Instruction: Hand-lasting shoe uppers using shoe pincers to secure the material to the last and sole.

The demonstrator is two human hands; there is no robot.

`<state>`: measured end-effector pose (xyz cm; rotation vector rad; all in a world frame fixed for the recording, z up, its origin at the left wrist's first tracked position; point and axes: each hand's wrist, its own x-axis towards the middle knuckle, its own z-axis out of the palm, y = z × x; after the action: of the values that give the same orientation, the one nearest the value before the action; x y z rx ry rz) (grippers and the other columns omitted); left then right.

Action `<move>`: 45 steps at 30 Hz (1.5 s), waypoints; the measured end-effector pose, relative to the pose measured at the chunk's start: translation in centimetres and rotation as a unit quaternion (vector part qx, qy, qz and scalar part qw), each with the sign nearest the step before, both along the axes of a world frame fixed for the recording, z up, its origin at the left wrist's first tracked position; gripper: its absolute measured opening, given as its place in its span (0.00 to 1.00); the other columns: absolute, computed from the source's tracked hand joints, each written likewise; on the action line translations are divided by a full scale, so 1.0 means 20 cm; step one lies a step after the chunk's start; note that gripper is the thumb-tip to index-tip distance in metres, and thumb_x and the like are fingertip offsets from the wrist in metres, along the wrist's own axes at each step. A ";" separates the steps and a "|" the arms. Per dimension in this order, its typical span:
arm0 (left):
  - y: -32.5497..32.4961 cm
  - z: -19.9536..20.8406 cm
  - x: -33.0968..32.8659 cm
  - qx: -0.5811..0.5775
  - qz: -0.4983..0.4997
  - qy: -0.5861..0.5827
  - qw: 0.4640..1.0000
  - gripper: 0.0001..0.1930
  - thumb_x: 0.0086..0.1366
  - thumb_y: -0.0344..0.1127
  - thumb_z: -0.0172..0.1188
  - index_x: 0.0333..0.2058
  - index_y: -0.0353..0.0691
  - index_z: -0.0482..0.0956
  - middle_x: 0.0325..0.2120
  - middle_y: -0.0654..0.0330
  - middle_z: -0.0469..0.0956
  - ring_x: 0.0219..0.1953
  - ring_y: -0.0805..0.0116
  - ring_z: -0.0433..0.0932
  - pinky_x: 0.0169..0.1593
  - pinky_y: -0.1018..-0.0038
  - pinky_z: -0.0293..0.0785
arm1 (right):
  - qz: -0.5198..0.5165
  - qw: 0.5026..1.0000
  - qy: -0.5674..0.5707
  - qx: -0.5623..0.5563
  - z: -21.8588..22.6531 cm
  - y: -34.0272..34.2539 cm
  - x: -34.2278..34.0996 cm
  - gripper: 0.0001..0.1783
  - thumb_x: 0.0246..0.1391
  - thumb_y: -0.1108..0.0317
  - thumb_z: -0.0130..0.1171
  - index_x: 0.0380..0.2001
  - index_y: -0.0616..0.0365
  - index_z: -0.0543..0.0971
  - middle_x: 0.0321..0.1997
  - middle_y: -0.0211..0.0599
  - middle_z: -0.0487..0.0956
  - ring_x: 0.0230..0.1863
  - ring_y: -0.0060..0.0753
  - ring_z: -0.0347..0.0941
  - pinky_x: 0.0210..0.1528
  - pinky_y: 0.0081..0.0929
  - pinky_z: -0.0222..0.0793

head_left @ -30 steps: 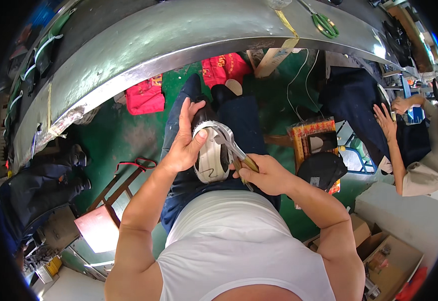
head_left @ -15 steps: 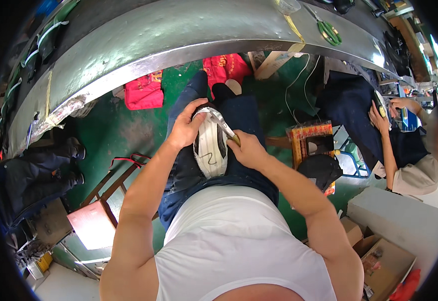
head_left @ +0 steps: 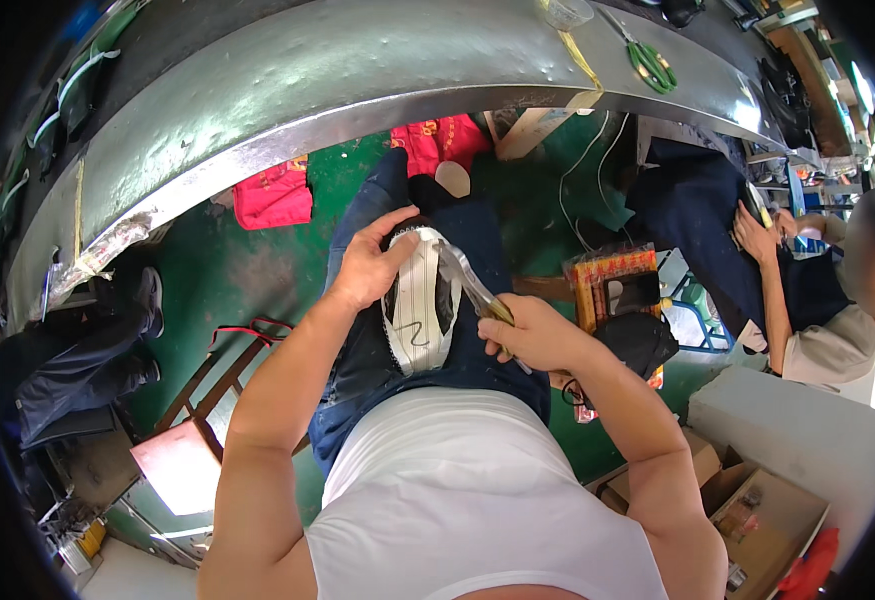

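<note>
A shoe [head_left: 419, 312] lies bottom up on my lap, its pale sole face marked with lines and a dark squiggle. Its dark upper shows along the sides. My left hand [head_left: 372, 262] grips the far end, fingers wrapped over the edge and thumb on the pale face. In my right hand [head_left: 537, 330] are metal pliers [head_left: 472, 282] with a yellowish handle. The jaws point at the shoe's far right edge; whether they touch it I cannot tell.
A metal-topped bench [head_left: 357, 95] spans the far side, with green-handled scissors [head_left: 650, 66] on it. Red bags [head_left: 275, 195] lie on the green floor beneath. At right sits a co-worker [head_left: 837, 325]; a wooden-framed seat [head_left: 182, 460] stands left and a cardboard box [head_left: 772, 520] lower right.
My right hand has moved right and toward me, drawing the pliers back from the shoe's far end. My left hand keeps its grip on the shoe.
</note>
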<state>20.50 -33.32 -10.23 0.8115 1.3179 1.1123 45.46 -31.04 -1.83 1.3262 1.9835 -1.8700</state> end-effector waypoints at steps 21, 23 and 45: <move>-0.21 0.03 0.18 -0.017 -0.088 0.145 0.985 0.48 0.61 0.35 0.63 0.71 0.36 0.39 0.69 0.40 0.50 0.71 0.52 0.52 0.70 0.67 0.51 | -0.158 0.968 0.111 0.161 -0.29 0.09 0.08 0.25 0.68 0.46 0.46 0.41 0.61 0.73 0.31 0.29 0.76 0.27 0.18 0.71 0.27 0.20 0.69; -0.24 0.09 0.27 0.126 -0.143 0.306 0.933 0.51 0.58 0.38 0.68 0.71 0.36 0.41 0.70 0.34 0.38 0.73 0.41 0.41 0.71 0.60 0.48 | -0.225 0.972 0.063 0.002 -0.29 0.23 0.08 0.28 0.66 0.41 0.47 0.44 0.59 0.74 0.33 0.28 0.76 0.29 0.18 0.72 0.29 0.20 0.69; -0.22 0.35 -0.04 0.374 -0.137 0.463 0.791 0.53 0.25 0.39 0.84 0.55 0.38 0.65 0.49 0.52 0.73 0.52 0.48 0.73 0.59 0.54 0.64 | -0.041 0.995 0.038 0.077 0.29 0.11 0.30 0.18 0.60 0.62 0.58 0.47 0.63 0.72 0.38 0.35 0.80 0.38 0.23 0.75 0.43 0.28 0.73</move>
<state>19.71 -37.76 -3.26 2.2896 1.4185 1.0082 51.42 -28.89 3.91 1.4179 2.1823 -1.8614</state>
